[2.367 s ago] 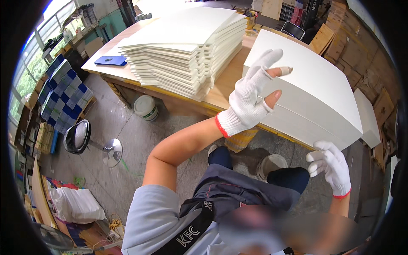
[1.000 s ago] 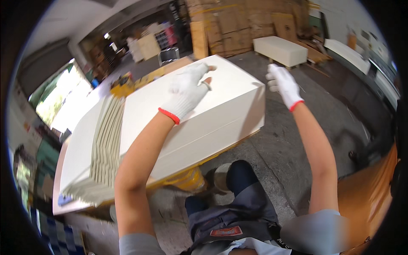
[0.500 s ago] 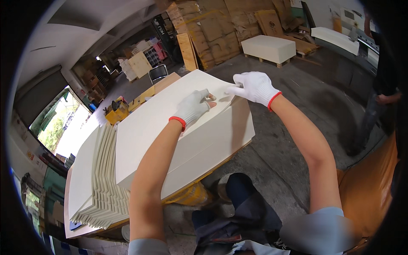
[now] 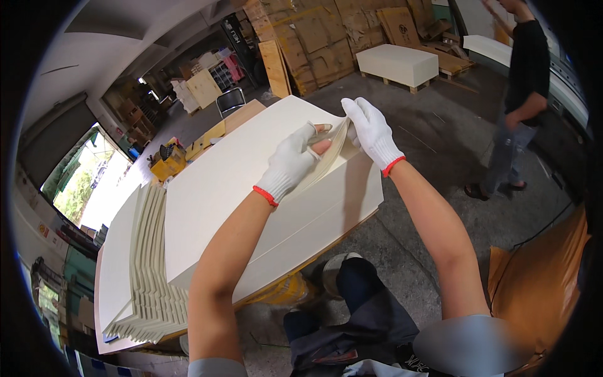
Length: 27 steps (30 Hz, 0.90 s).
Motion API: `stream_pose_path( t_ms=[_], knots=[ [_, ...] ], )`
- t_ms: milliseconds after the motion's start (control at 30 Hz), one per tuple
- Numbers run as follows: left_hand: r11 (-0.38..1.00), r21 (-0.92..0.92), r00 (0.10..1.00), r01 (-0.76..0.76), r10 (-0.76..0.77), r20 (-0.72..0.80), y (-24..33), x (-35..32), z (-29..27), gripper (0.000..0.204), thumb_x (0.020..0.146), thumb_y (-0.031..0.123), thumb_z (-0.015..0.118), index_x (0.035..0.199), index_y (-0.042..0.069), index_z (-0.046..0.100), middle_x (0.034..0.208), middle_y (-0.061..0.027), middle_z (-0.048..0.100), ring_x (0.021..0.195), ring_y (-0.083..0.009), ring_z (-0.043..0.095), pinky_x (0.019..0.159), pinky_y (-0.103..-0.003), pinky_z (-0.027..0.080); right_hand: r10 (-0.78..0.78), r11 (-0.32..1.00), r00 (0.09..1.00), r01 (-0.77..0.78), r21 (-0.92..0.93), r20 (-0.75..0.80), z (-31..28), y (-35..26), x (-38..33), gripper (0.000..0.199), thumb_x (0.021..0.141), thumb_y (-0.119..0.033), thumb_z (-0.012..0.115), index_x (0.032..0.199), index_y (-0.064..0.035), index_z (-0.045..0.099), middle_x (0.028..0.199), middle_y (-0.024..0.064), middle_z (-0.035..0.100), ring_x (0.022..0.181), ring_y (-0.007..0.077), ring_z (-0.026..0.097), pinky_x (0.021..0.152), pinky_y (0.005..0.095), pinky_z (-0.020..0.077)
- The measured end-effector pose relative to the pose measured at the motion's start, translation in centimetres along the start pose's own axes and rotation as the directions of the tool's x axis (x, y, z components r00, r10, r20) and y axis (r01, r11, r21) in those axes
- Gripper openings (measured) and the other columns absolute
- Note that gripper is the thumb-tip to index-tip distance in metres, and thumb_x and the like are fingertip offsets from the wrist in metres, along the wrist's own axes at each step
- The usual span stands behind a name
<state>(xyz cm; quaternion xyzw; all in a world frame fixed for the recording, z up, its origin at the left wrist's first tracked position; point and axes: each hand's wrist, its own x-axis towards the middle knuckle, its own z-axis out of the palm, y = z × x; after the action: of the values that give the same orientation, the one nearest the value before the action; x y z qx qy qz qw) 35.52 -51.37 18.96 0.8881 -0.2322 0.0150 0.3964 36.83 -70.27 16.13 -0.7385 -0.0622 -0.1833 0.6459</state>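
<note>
A tall stack of large cream-white paper sheets [image 4: 220, 182] lies in front of me. My right hand [image 4: 372, 133], in a white knit glove with a red cuff, grips the lifted corner of several paper sheets [image 4: 334, 154] at the stack's right end. The raised corner bends upward, and its edges show in layers. Over the near edge of those sheets is my left hand [image 4: 290, 160], gloved too but with bare thumb and finger tips. Its thumb and forefinger are spread apart, and the palm rests on the paper.
To the left sits a pile of paper in staggered batches [image 4: 149, 251]. Beyond the stack are a yellow tool box [image 4: 168, 162] and a black chair [image 4: 231, 100]. Another white stack [image 4: 399, 66] stands on a pallet. A person in black [image 4: 527, 81] stands at the right.
My right hand has closed on the corner and lifted several sheets. My left hand has shifted slightly right, toward the raised edge. The person at the right has come further into view.
</note>
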Motion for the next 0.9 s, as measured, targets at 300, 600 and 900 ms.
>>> stream_pose_path(
  t_ms=[300,600,900],
  knots=[
    [0.998,-0.013,0.998,-0.065,0.065,0.002,-1.4,0.1,-0.2,0.053,0.087,0.018,0.074,0.133,0.001,0.054,0.123,-0.0163,0.066,0.113,-0.0219,0.062,0.099,-0.032,0.046,-0.05,0.997,0.998,0.052,0.054,-0.039,0.5,0.4,-0.4,0.047,0.1,-0.049,0.046,0.082,-0.0056,0.047,0.069,0.0071,0.05,0.056,0.0181,0.056,0.057,0.0323,0.0462],
    [0.98,-0.144,0.991,-0.134,0.133,-0.019,-2.2,0.1,-0.3,0.053,0.091,0.017,0.068,0.139,0.006,0.05,0.126,-0.0181,0.064,0.116,-0.0233,0.061,0.1,-0.031,0.044,-0.031,0.993,0.998,0.037,0.114,-0.057,0.8,0.7,-0.4,0.047,0.098,-0.05,0.051,0.08,-0.0071,0.05,0.063,0.0041,0.053,0.054,0.0125,0.054,0.056,0.0292,0.0452],
    [0.992,0.121,0.997,-0.022,0.031,-0.076,-0.5,-0.7,-0.2,0.033,0.097,0.02,0.06,0.129,0.01,0.061,0.107,-0.0111,0.069,0.099,-0.0171,0.063,0.088,-0.029,0.048,-0.004,0.998,1.0,0.004,0.056,-0.01,0.4,0.5,-0.2,0.047,0.097,-0.051,0.053,0.083,-0.0056,0.05,0.066,0.0051,0.053,0.055,0.0126,0.055,0.056,0.0295,0.0451]
  ],
)
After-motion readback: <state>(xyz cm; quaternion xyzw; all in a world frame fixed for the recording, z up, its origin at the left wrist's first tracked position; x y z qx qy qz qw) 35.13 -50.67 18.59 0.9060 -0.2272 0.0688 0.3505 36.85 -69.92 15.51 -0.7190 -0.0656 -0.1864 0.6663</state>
